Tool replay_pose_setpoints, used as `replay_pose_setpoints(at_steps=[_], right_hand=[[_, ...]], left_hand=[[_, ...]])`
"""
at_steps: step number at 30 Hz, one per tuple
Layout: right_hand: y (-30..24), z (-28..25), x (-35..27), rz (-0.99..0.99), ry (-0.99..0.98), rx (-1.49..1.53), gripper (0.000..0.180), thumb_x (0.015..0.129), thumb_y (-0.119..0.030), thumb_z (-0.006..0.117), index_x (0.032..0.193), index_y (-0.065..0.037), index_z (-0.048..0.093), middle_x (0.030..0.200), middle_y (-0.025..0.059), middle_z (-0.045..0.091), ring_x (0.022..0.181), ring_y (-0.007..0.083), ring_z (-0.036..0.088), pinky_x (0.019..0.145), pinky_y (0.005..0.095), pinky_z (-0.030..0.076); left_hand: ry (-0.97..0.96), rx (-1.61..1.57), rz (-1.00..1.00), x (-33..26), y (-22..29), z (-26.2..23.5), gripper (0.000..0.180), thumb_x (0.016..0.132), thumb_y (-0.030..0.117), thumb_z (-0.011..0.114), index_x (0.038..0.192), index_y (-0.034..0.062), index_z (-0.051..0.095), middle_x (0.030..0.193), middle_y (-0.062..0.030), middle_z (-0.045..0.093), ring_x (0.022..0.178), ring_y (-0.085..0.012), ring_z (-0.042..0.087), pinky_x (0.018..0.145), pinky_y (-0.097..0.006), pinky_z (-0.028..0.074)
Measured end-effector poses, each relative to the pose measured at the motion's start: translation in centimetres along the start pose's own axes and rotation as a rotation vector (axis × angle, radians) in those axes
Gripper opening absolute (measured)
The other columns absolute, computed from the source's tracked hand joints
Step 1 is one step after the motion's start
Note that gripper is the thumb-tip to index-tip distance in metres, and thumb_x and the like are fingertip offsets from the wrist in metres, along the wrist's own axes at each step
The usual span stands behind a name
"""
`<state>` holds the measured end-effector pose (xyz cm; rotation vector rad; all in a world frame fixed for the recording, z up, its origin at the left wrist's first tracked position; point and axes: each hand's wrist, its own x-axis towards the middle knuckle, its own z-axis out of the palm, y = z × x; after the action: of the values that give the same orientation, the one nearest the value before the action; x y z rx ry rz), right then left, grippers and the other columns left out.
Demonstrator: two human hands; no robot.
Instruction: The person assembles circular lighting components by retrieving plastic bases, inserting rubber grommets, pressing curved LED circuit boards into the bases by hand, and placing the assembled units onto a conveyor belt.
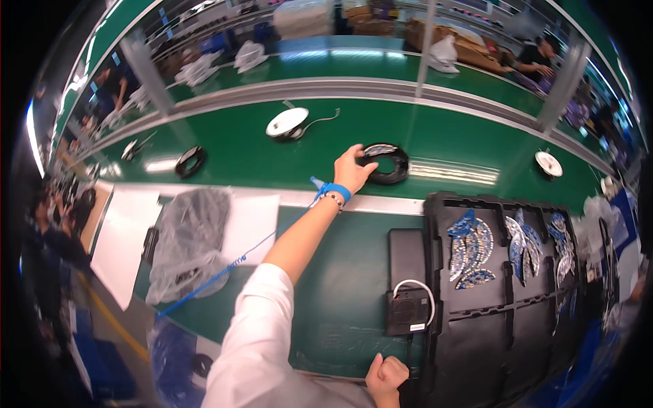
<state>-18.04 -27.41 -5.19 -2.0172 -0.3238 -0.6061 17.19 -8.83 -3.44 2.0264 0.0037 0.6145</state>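
My left hand (350, 171) reaches out over the green conveyor belt (231, 153), thumb and fingers closed on the left rim of a black ring-shaped housing (400, 166). Curved, silvery strips that look like circuit boards lie along the far part of this ring. A blue strap with a coiled cord (235, 262) circles my left wrist, beside a bead bracelet. Near the front edge of the bench, my right hand (388, 374) is curled into a fist. Whatever it may hold is hidden by the fingers.
Right of the bench, a black compartment tray (469, 340) carries several curved circuit boards (471, 251). Beside it sits a black box with a white cable (408, 309). Plastic bags (190, 238) lie at left. White round fixtures (287, 123) and another black ring (191, 162) stand on the belt.
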Motion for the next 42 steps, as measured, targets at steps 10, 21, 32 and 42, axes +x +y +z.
replay_pose_setpoints(at_steps=[10, 21, 32, 42], right_hand=[[2.4, -0.1, -0.4, -0.07, 0.06, 0.19, 0.042, 0.085, -0.013, 0.045, 0.05, -0.002, 0.024, 0.044, 0.0054, 0.023, 0.038, 0.0133, 0.023, 0.039, 0.0289, 0.013], [1.7, -0.3, -0.5, -0.146, -0.039, 0.201, 0.055, 0.091, -0.036, 0.029, 0.047, -0.005, 0.024, 0.045, 0.0065, 0.024, 0.041, 0.018, 0.027, 0.042, 0.0297, 0.021], [-3.3, 5.9, -3.9, -0.42, -0.573, 0.266, 0.04, 0.087, -0.016, 0.036, 0.049, -0.004, 0.034, 0.045, 0.0069, 0.033, 0.041, 0.02, 0.035, 0.041, 0.03, 0.026], [-6.6, 11.0, -3.1, -0.47, -0.707, -0.114, 0.034, 0.085, -0.015, 0.037, 0.053, -0.004, 0.036, 0.05, 0.0098, 0.039, 0.042, 0.026, 0.039, 0.039, 0.0351, 0.027]], left_hand=[[0.128, 0.253, 0.358, -18.1, 12.4, -28.6, 0.018, 0.073, 0.0, 0.059, 0.09, 0.0037, 0.062, 0.081, -0.0091, 0.061, 0.058, -0.0102, 0.055, 0.055, -0.022, 0.045], [0.761, 0.705, -0.596, -50.1, -0.8, -43.6, 0.011, 0.081, 0.007, 0.056, 0.09, 0.0001, 0.059, 0.077, -0.0078, 0.062, 0.06, -0.0118, 0.059, 0.053, -0.021, 0.047], [1.354, 0.255, -1.267, -70.6, -24.1, -33.1, 0.017, 0.061, -0.003, 0.059, 0.075, 0.0061, 0.062, 0.069, -0.0071, 0.063, 0.061, -0.0182, 0.061, 0.062, -0.025, 0.05], [0.172, 0.723, -1.885, -68.3, -22.2, -37.2, 0.064, 0.059, 0.018, 0.071, 0.116, 0.0063, 0.042, 0.114, -0.0126, 0.05, 0.115, -0.0275, 0.04, 0.094, -0.057, 0.027]])
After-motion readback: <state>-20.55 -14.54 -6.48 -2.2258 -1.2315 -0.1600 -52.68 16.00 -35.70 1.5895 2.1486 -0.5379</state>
